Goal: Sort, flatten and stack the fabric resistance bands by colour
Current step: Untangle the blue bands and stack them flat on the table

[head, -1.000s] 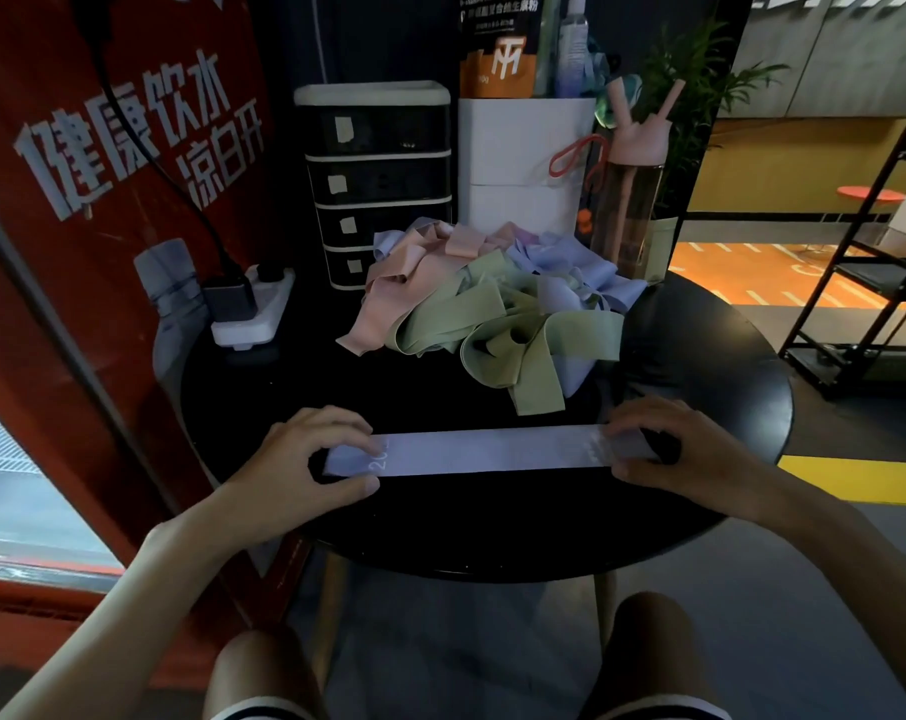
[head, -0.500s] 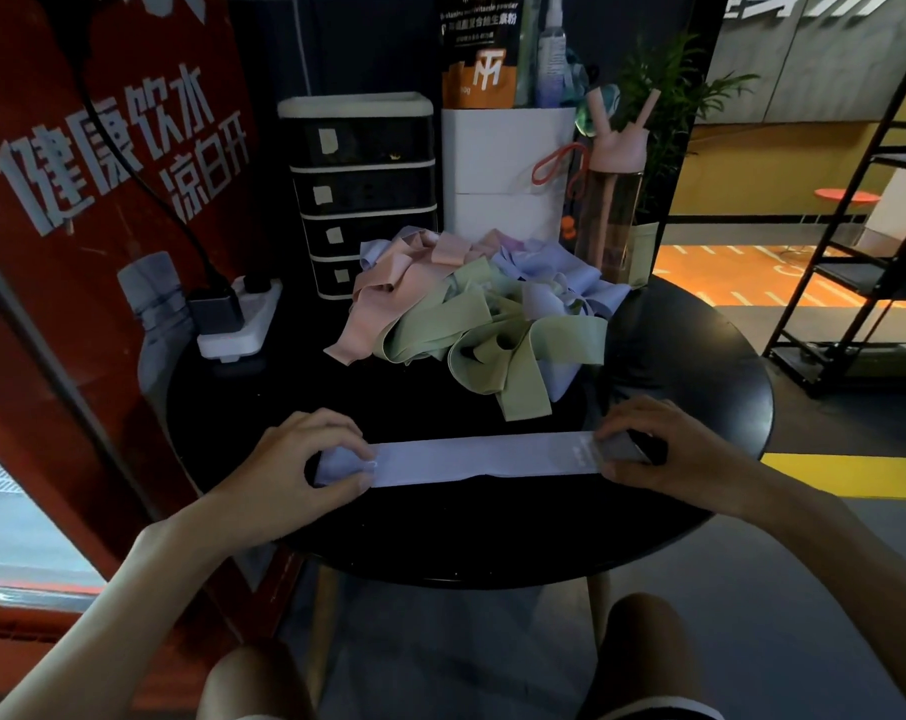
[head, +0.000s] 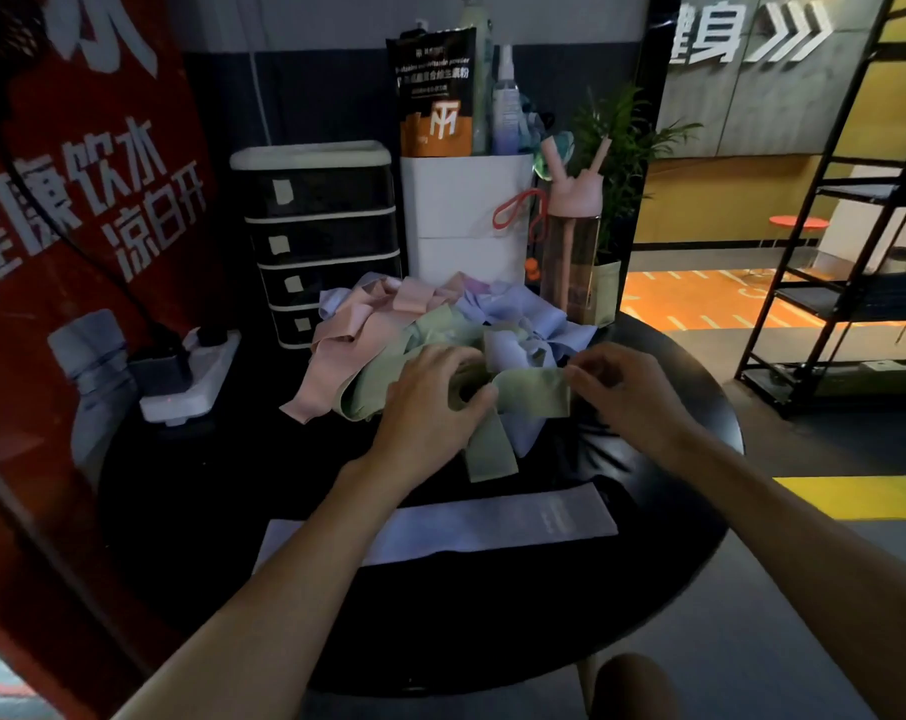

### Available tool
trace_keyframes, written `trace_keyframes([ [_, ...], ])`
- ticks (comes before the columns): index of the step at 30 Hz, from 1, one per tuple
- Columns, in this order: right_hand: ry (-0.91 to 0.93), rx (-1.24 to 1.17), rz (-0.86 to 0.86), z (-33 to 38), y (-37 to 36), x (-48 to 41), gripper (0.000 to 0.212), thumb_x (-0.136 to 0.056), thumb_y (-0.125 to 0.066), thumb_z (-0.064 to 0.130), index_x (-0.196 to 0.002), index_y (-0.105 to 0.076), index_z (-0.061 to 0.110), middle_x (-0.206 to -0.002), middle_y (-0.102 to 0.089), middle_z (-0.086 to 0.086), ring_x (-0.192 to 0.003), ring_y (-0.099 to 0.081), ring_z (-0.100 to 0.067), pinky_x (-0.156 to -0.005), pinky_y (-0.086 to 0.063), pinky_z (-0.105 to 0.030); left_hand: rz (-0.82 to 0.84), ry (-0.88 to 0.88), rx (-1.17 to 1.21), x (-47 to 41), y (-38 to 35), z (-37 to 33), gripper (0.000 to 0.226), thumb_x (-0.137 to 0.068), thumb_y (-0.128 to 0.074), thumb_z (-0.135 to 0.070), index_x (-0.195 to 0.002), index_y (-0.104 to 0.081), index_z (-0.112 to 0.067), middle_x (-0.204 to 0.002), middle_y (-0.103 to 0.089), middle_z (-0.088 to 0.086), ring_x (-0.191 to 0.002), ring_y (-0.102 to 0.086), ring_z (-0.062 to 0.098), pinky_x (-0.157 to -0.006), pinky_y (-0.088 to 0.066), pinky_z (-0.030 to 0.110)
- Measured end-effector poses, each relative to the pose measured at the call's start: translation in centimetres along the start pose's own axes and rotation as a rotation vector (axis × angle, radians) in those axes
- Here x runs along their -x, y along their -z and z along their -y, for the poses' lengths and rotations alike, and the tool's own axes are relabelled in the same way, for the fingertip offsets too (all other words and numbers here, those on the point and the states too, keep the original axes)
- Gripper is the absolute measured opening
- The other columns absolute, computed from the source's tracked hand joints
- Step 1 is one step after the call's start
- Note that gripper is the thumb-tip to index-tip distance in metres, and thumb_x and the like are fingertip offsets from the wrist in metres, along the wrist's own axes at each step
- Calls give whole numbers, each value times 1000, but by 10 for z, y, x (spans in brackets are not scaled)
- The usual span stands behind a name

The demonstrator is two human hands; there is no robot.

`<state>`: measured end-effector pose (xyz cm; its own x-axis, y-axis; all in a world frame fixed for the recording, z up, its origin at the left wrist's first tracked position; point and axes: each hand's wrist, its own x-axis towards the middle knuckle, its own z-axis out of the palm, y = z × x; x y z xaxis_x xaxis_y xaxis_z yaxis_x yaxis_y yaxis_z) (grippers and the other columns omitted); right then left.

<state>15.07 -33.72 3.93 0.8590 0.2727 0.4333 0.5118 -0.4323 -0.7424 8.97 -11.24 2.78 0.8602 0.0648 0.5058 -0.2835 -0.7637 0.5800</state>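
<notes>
A tangled pile of fabric bands lies at the back of the round black table [head: 181, 511]: pink bands [head: 336, 350] on the left, green ones in the middle, lilac bands [head: 539, 314] on the right. My left hand [head: 430, 402] and my right hand [head: 617, 387] both reach into the pile and pinch the two ends of one green band [head: 534, 389]. A flattened lilac band [head: 518, 522] lies straight across the table's near part, under my left forearm.
A white power strip [head: 191, 387] with a black plug sits at the table's left. Behind the pile stand a black drawer unit [head: 321, 236], a white box [head: 466, 215] holding bottles, and a pink-capped water bottle [head: 570, 241]. A black shelf rack [head: 856, 226] stands at the right.
Both hands have let go of the flattened lilac band and moved forward to the pile, where they now hold a green band. The camera view has shifted closer and higher.
</notes>
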Motion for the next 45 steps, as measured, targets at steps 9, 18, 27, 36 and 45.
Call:
trace_keyframes([
  [9,43,132,122,12,-27,-64,28,-90,-68,24,-116,-68,14,-107,-61,-2,-92,-61,-14,-75,-46,-24,-71,69,18,-31,-23,9,50,-82,-46,-64,-112,-69,-30,-109,-71,-10,-104,-64,18,-91,-50,48],
  [18,-51,138,49,17,-14,-77,13,-90,-65,9,-80,-73,13,-71,-66,3,-61,-59,0,-54,-39,-7,23,68,26,-56,-17,7,31,-86,-64,-49,-111,-70,-32,-102,-73,-12,-95,-67,6,-89,-53,41],
  [27,123,2,-160,61,7,-96,13,-86,-68,3,-84,-77,12,-73,-69,6,-58,-58,5,-56,-40,-5,-226,67,309,-77,18,-18,19,-86,-71,-3,-92,-70,-22,-83,-69,-11,-74,-62,-5,-71,-52,17],
  [36,184,-124,-288,83,12,-96,16,-85,-67,0,-94,-75,11,-77,-68,0,-66,-57,-3,-69,-48,-17,-453,34,361,-78,78,-30,19,-87,-70,-7,-88,-71,-26,-80,-72,2,-73,-70,21,-59,-60,36],
  [45,226,-71,-154,87,-11,-84,19,-88,-61,-2,-97,-72,10,-85,-65,2,-74,-57,0,-70,-45,-10,-450,-6,354,-55,110,-24,18,-89,-64,4,-98,-70,-11,-90,-71,-2,-81,-67,3,-68,-51,15],
])
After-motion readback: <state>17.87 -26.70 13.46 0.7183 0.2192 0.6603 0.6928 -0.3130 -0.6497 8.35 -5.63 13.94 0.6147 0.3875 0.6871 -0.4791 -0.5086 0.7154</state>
